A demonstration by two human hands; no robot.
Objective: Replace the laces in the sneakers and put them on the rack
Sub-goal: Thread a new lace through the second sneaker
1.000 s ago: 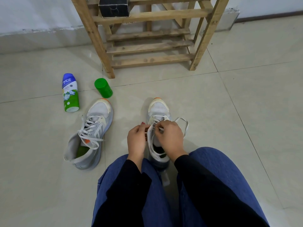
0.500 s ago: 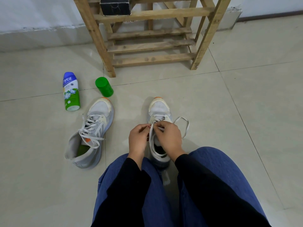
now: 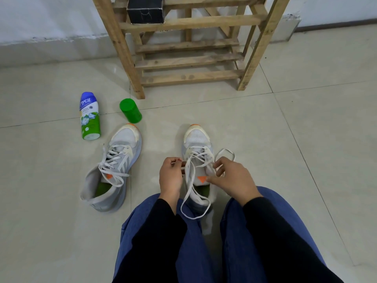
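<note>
Two grey-white sneakers with orange toe tips stand on the tiled floor. The right sneaker [image 3: 197,137] sits between my knees, its white lace [image 3: 191,193] partly threaded with long loose loops. My left hand [image 3: 171,176] pinches the lace at the shoe's left side. My right hand [image 3: 230,178] pinches the lace at the right side, a loop arching behind it. The left sneaker [image 3: 120,158] lies apart, laced, its ends loose. The wooden rack [image 3: 189,64] stands beyond the shoes.
A blue-green bottle [image 3: 89,116] and a green cap [image 3: 130,110] lie on the floor left of the rack's leg. A black box [image 3: 145,9] sits on an upper rack shelf. My legs in blue trousers fill the foreground. A wall runs behind the rack.
My hands have moved apart and toward me, uncovering the orange tongue tag of the right sneaker. The lace loop in front now hangs longer over the heel.
</note>
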